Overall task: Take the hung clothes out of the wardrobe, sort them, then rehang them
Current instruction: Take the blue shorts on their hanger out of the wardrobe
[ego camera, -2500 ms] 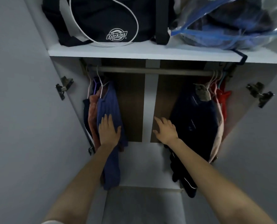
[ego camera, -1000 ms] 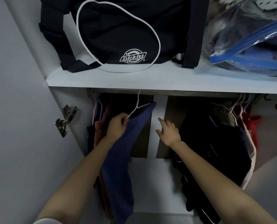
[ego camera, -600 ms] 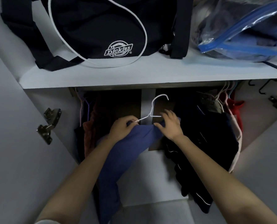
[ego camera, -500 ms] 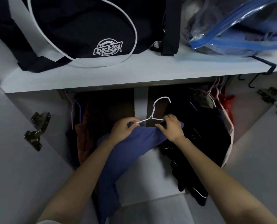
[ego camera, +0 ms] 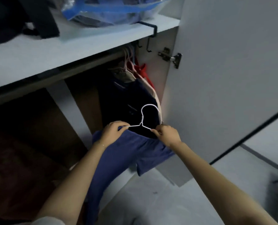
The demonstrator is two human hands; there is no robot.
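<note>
A blue garment (ego camera: 128, 153) hangs from a white wire hanger (ego camera: 147, 114) that I hold off the rail, in front of the open wardrobe. My left hand (ego camera: 113, 133) grips the hanger's left shoulder together with the blue cloth. My right hand (ego camera: 165, 133) pinches the hanger's right shoulder. Behind the hanger, dark navy clothes (ego camera: 127, 101), a beige piece and a red piece (ego camera: 143, 72) hang on the rail at the right end. The rail itself is hidden under the shelf.
A white shelf (ego camera: 70, 46) above carries a dark bag (ego camera: 21, 15) and a clear blue-edged storage bag (ego camera: 112, 10). The open right door (ego camera: 224, 70) with its hinge (ego camera: 172, 58) stands close to my right hand. A black hook (ego camera: 148, 44) hangs from the shelf edge.
The view has swung right and the blue garment on its hanger has come out and rightward with both hands, now in front of the dark clothes at the right.
</note>
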